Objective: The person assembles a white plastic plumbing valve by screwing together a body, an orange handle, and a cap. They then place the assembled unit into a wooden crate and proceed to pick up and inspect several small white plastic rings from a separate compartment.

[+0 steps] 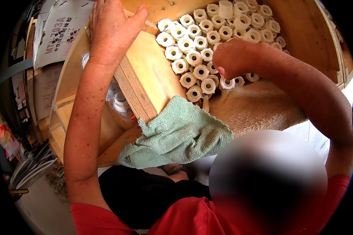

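My left hand (115, 31) lies over the wooden divider's far end, thumb stretched out; its fingertips run past the picture's top edge, and nothing shows in its grasp. My right hand (235, 58) is curled just above the white plastic fittings (193, 58), its fingers bent under the palm. Whatever it may hold is hidden. Packed in rows, the fittings are short and round, with notched rims and a hole through each; most stand with the hole upward. One fitting (225, 9) near the far side sits higher than those around it.
A wooden box (302, 31) surrounds the fittings, with a broad wooden divider (153, 70) to their left. A green cloth (180, 133) drapes over the near edge beside a tan furry cover (259, 105). Plastic bags (119, 100) lie in the left compartment. Cardboard (60, 33) stands farther left.
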A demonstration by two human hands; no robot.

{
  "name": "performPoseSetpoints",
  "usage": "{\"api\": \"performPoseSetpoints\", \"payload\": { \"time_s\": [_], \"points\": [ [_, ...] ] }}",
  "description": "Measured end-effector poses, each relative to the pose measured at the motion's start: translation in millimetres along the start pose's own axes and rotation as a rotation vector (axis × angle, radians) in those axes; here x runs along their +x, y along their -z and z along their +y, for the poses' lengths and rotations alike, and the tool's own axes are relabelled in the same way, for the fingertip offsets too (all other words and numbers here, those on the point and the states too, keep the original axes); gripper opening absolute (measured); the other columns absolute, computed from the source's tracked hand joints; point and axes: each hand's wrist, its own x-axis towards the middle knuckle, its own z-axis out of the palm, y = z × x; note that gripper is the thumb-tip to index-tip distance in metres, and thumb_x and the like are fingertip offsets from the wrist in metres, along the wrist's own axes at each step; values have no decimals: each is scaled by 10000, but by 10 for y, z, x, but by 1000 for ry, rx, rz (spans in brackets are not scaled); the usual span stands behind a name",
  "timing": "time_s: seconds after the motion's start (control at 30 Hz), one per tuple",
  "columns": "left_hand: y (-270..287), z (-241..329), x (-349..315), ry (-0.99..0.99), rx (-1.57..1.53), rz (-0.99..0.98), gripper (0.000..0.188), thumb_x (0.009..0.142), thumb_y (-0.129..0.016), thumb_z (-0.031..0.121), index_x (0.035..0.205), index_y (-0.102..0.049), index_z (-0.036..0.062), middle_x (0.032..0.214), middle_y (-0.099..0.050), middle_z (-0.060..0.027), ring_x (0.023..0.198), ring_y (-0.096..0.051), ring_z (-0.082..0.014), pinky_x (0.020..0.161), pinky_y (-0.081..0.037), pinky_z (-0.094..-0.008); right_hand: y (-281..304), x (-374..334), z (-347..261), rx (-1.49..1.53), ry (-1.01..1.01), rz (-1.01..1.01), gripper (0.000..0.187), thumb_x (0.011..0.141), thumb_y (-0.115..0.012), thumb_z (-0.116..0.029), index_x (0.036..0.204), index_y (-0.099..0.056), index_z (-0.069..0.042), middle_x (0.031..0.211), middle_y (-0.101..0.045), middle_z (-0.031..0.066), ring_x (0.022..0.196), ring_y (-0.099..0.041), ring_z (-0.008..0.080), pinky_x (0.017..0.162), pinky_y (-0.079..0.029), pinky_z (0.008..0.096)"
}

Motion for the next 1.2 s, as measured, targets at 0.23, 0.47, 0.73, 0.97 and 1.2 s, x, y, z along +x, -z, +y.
{"api": "performPoseSetpoints", "payload": {
  "time_s": [0.23,0.47,0.73,0.97,1.2],
  "points": [
    [26,21,1,1,-2,-5,524,678,-693,34,1161,-491,17,1079,-536,-189,1068,-529,-354,933,-423,-410,6,75,-17,-15,-86,-276,161,764,-657,-168,725,-675,-13,692,-667,108,684,-664,257,640,-517,396],
    [9,-13,2,-6,-5,2,523,677,-693,36,1159,-490,12,1080,-533,-190,1068,-527,-351,936,-420,-410,-57,114,-4,338,-82,-399,132,773,-647,-116,692,-656,-12,676,-690,66,634,-677,143,583,-534,310],
    [13,19,-1,22,-12,-13,517,678,-688,34,1156,-494,15,1084,-528,-188,1076,-516,-347,944,-412,-403,-47,135,-19,259,-100,-454,110,789,-585,-86,732,-652,-20,707,-691,61,642,-662,143,583,-527,291],
    [11,16,1,2,2,-3,509,676,-684,34,1150,-498,23,1073,-529,-180,1069,-515,-347,940,-411,-403,5,137,-42,223,-150,-530,191,822,-630,-94,981,-687,-4,889,-727,56,745,-678,149,669,-550,312],
    [-1,11,1,-7,3,-5,503,677,-680,40,1146,-499,25,1067,-530,-179,1067,-515,-351,934,-415,-404,-41,151,-38,198,-125,-561,158,833,-592,-81,931,-694,-11,832,-715,64,690,-663,153,626,-535,314]
  ]
}}
